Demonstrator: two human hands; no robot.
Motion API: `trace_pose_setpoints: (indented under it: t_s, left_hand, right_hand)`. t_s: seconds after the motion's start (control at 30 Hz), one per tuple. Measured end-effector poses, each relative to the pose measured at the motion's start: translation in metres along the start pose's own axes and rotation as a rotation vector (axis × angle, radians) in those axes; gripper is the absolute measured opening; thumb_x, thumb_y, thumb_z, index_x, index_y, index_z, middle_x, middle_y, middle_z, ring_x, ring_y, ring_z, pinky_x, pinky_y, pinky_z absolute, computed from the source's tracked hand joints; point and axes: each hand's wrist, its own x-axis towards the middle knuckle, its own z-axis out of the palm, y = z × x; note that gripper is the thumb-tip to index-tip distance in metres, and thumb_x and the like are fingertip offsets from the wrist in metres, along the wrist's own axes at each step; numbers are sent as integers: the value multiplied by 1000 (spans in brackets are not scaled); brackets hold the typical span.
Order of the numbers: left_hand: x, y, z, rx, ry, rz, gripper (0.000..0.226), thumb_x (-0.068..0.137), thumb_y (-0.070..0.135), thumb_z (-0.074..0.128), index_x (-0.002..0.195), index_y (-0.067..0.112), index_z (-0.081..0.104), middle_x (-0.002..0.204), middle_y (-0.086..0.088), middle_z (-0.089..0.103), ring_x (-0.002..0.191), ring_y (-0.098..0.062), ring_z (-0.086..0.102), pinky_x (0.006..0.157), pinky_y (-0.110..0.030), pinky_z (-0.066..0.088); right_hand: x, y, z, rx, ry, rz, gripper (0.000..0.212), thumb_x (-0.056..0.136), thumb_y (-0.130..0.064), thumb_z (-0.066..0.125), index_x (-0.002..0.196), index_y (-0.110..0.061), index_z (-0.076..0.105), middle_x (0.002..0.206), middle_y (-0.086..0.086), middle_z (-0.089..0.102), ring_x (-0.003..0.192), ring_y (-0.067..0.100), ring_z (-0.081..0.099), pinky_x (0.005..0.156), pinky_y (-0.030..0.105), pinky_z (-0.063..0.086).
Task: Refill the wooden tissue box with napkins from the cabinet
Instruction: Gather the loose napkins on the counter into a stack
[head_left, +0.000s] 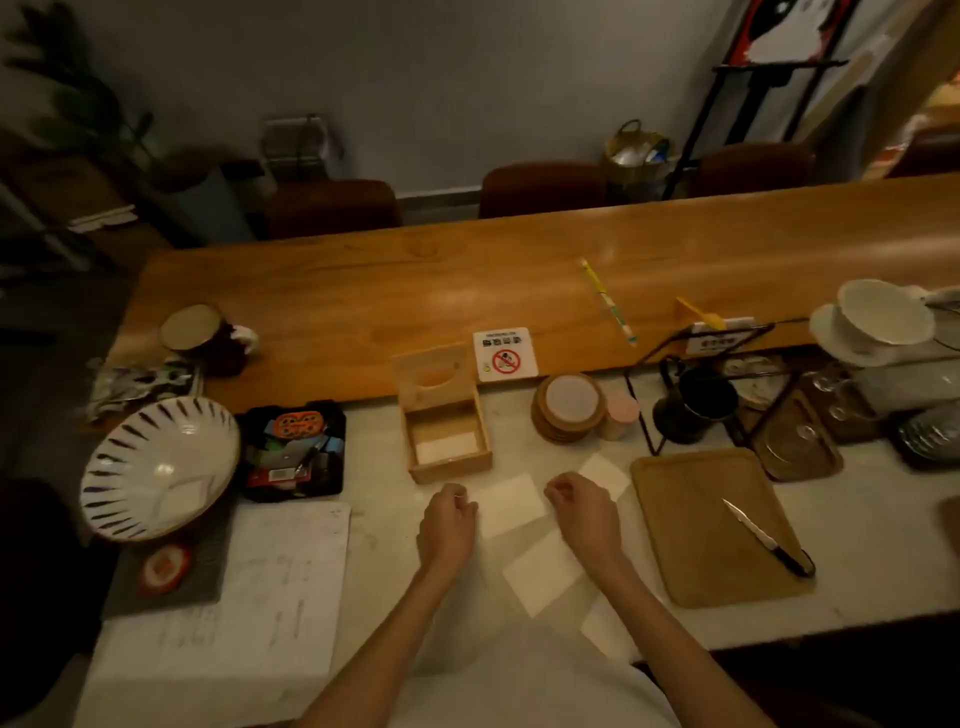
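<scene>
Basically both hands sat low on the white counter (395, 519), just in front of the wooden tissue box (448, 431). Box lid (434, 375) was flipped up and back; the box was open with a thin white layer of napkins at the bottom, mostly unfilled. Left hand (448, 525) was curled, fingertips pinched at the left edge of a napkin (511, 504). Right hand (584, 512) was curled the same way at that napkin's right edge; whether either pinch actually gripped the paper, can't tell, too blurry. That napkin lay flat between the two hands, its far edge near the box's front wall. More loose napkins lay nearer the body, one (545, 577) under the right forearm, another (605, 475) past the right hand beside the wooden tray (691, 571) with the knife (763, 538).

Key relation: the box lay straight ahead and slightly left of the held napkin, long axis running away from the person. Left hand was nearer the box opening. Judged step: lifting the napkin forward into the box.
</scene>
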Motion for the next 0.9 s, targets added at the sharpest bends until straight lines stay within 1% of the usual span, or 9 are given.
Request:
trace_pose_setpoints:
  t_s: [0.1, 0.2, 0.37, 0.53, 0.63, 0.73, 0.8, 0.87, 0.9]
  left_hand:
    - [10, 3, 7, 9, -32, -20, 25, 93, 26, 59, 117, 19, 57, 114, 0, 61, 99, -19, 60, 84, -32, 47]
    - [13, 1, 13, 57, -50, -3, 25, 90, 25, 63, 114, 22, 56, 114, 2, 57, 98, -18, 61, 85, -31, 50]
    - [17, -3, 20, 108, -24, 47, 18, 88, 18, 65, 100, 23, 52, 108, 1, 56, 89, -18, 60, 80, -36, 53]
    - [15, -3, 26, 156, 3, 96, 21, 90, 10, 61, 96, 22, 44, 117, -1, 46, 88, -20, 57, 77, -36, 55]
    - [13, -2, 28, 201, 3, 109, 21, 92, 11, 59, 100, 22, 42, 118, -1, 45, 91, -19, 56, 78, -31, 54]
    - [14, -2, 28, 227, -23, 137, 24, 93, 11, 58, 109, 20, 43, 117, -3, 48, 98, -20, 54, 81, -34, 54]
    - [15, -4, 26, 231, -48, 154, 26, 92, 10, 57, 113, 18, 44, 118, -4, 48, 101, -21, 53, 82, -35, 53]
    - [15, -6, 24, 208, -59, 163, 21, 91, 8, 57, 109, 16, 48, 118, -6, 46, 102, -22, 52, 84, -34, 51]
    - [16, -6, 23, 184, -56, 169, 17, 91, 8, 58, 106, 14, 52, 117, -6, 44, 102, -22, 51, 85, -32, 49]
  right_hand:
    - [16, -13, 22, -140, -86, -6, 21, 92, -26, 59, 110, -15, 65, 108, 4, 69, 102, 23, 63, 80, 32, 48]
    - [19, -17, 36, -187, -120, -2, 27, 93, -22, 58, 117, -11, 59, 115, 8, 64, 106, 26, 60, 80, 32, 45]
    - [24, -13, 44, -210, -103, 2, 27, 90, -14, 62, 115, -7, 55, 114, 13, 61, 102, 30, 59, 77, 34, 45]
    - [29, -9, 48, -211, -110, 30, 28, 89, -14, 62, 115, -9, 54, 116, 11, 61, 104, 30, 58, 76, 34, 45]
    - [31, -8, 48, -198, -114, 28, 30, 89, -13, 62, 118, -11, 54, 116, 9, 62, 104, 29, 59, 74, 32, 43]
    - [30, -4, 49, -185, -106, -22, 30, 88, -10, 60, 118, -14, 58, 113, 8, 62, 101, 27, 59, 74, 32, 45]
    - [27, 1, 48, -132, -113, -65, 26, 88, -5, 58, 112, -14, 63, 110, 7, 60, 95, 22, 59, 71, 25, 44]
    - [24, 6, 44, -22, -127, -98, 19, 88, -2, 58, 102, -13, 64, 107, 4, 57, 88, 14, 57, 68, 11, 38]
    - [22, 9, 40, 40, -137, -110, 15, 88, -3, 60, 98, -14, 64, 104, 1, 57, 86, 13, 56, 69, 8, 37]
